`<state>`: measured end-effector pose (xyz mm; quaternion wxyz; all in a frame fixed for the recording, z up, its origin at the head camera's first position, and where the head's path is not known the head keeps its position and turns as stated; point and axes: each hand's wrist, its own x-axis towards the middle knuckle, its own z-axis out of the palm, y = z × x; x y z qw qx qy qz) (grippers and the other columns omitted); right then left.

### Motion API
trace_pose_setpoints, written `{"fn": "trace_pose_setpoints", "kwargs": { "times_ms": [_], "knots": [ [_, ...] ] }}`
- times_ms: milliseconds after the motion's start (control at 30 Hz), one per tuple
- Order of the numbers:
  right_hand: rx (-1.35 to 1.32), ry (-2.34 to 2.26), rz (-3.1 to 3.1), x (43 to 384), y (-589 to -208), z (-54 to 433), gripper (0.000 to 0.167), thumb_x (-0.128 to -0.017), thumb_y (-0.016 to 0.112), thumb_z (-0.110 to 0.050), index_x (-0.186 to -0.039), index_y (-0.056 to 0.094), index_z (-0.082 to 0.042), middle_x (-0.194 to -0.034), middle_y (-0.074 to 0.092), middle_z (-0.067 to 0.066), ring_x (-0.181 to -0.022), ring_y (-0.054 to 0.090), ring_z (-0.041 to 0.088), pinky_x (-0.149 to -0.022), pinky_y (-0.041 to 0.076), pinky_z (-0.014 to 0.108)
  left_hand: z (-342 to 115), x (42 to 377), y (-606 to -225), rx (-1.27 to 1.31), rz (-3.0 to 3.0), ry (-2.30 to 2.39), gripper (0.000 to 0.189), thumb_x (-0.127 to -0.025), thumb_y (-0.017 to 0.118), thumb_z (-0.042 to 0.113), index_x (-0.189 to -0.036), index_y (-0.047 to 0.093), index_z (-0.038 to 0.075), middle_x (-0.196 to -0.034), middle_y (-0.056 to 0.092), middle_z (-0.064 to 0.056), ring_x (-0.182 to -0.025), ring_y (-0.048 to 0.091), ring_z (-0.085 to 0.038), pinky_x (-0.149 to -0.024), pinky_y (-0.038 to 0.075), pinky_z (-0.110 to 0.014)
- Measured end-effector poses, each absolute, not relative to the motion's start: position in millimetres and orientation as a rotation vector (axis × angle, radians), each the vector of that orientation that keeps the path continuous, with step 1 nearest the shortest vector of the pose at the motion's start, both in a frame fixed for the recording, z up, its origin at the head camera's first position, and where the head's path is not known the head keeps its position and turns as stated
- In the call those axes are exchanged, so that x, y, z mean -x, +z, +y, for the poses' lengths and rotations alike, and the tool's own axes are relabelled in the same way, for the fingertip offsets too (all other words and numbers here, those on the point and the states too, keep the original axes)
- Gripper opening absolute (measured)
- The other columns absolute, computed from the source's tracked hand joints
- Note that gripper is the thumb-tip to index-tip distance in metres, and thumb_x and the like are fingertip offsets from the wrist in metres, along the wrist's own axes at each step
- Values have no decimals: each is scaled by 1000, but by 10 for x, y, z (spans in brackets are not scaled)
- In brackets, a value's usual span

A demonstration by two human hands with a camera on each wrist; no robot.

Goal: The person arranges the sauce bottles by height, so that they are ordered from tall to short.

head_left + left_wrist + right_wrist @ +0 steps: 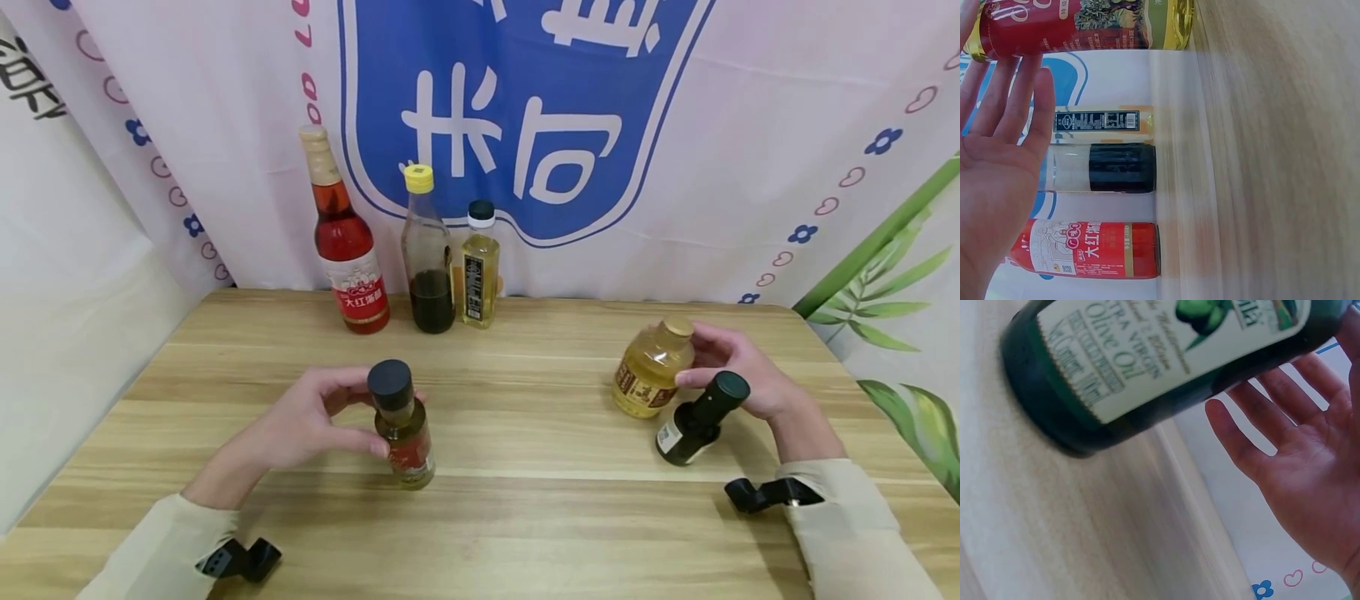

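My left hand (pixel 311 417) holds a small black-capped oil bottle (pixel 411 450) with a red label, thumb on the near side and fingers behind. In the left wrist view that oil bottle (pixel 1085 25) fills the top edge. At the right, my right hand (pixel 738 367) grips a round, gold-capped bottle of yellow oil (pixel 648 379), its thumb at the near side. A dark green olive oil bottle (pixel 688 429) stands just in front of that hand. The olive oil bottle (pixel 1129 362) looms close in the right wrist view, covering the fingertips; the yellow oil bottle cannot be made out there.
Along the table's back edge stand a red vinegar bottle (pixel 356 267), a yellow-capped bottle of dark liquid (pixel 431 292) and a slim black-capped bottle of pale oil (pixel 480 279). Behind them hangs a printed curtain (pixel 247 125). The wooden table (pixel 525 517) spans both hands.
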<state>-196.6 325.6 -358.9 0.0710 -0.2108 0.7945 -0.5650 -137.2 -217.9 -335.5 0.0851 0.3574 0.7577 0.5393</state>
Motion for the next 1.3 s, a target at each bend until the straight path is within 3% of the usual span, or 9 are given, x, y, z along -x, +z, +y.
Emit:
{"fn": "trace_pose_setpoints", "kwargs": {
  "times_ms": [333,800,1000,1300],
  "knots": [
    [636,-1718,2391,1963,-3603,3240,60,-91,72,12,-135,64,-27,-125,75,-14,-113,72,3,-92,60,19,-2164,1349,-3362,-1074,2344,1582,58,-81,90,-1,-134,71,12,-128,78,-11,-119,70,-11,-105,56,-26],
    [520,-1684,2535,1954,-3564,3207,48,-91,77,5,-129,65,-22,-116,76,-15,-107,73,3,-89,61,19,-2069,1247,-3333,-1000,2490,1676,52,-73,94,-4,-119,75,8,-111,79,6,-99,71,-12,-90,60,-27],
    [487,-1677,2571,1945,-3558,3225,48,-91,78,2,-134,63,-14,-118,75,-19,-109,72,0,-91,60,18,-1931,1224,-3216,-781,2644,1701,43,-74,95,2,-111,74,8,-106,77,5,-94,69,-14,-86,59,-23],
    [454,-1723,2589,1919,-3579,3243,49,-90,79,3,-132,64,-18,-118,75,-18,-107,73,0,-88,61,17,-1483,1306,-2902,-430,2767,1747,43,-79,96,19,-115,74,11,-110,77,-5,-96,69,-21,-81,61,-24]
  ]
}}
